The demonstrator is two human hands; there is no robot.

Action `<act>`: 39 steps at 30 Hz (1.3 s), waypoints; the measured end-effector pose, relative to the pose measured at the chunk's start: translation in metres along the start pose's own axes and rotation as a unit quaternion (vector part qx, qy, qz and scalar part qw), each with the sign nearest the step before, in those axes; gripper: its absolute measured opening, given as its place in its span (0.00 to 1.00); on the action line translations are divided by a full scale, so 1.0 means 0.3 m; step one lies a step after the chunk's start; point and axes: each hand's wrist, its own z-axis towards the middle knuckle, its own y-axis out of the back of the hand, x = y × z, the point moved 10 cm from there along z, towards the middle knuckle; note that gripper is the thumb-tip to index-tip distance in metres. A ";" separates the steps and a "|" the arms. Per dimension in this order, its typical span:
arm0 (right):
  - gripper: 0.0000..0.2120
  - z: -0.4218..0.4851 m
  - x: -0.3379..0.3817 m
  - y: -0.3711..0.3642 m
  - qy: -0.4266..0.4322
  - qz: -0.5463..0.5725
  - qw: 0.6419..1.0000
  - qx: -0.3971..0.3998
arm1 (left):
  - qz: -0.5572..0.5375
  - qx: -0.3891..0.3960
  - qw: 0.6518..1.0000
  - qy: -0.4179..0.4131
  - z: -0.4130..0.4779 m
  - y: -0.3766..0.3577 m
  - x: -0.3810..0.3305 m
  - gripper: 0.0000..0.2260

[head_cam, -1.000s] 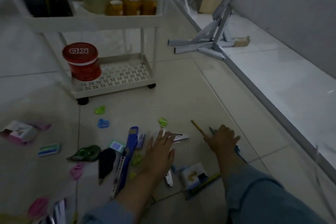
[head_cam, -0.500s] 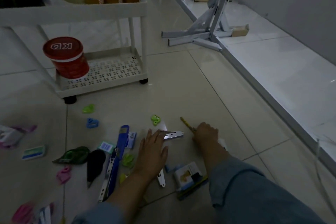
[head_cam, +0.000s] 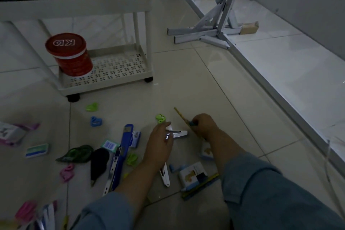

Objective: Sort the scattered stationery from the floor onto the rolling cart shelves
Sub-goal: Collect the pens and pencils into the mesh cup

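At 10 o'clock the rolling cart (head_cam: 104, 85) is sitting near us, red tub (head_cam: 69, 54) on its bottom shelf. Loose stationery (head_cam: 125, 152) is lying on the floor (head_cam: 186, 84) from 8 to 6 o'clock, green tape dispenser (head_cam: 74, 155) included. Our left hand (head_cam: 160, 144) is bending over the silver clip (head_cam: 180, 134); grip or mere touch, we can't tell. Just at its 2 o'clock our right hand (head_cam: 204, 125) is clenching the yellow pencil (head_cam: 178, 114); we're probably bundling several items per trip.

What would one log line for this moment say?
phase: pickup | right hand grips pencil | left hand touches silver clip
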 end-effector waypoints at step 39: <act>0.28 -0.511 -0.395 -0.246 -0.514 0.279 0.792 -0.175 | -0.300 0.070 0.919 0.245 -0.102 0.000 0.154 0.14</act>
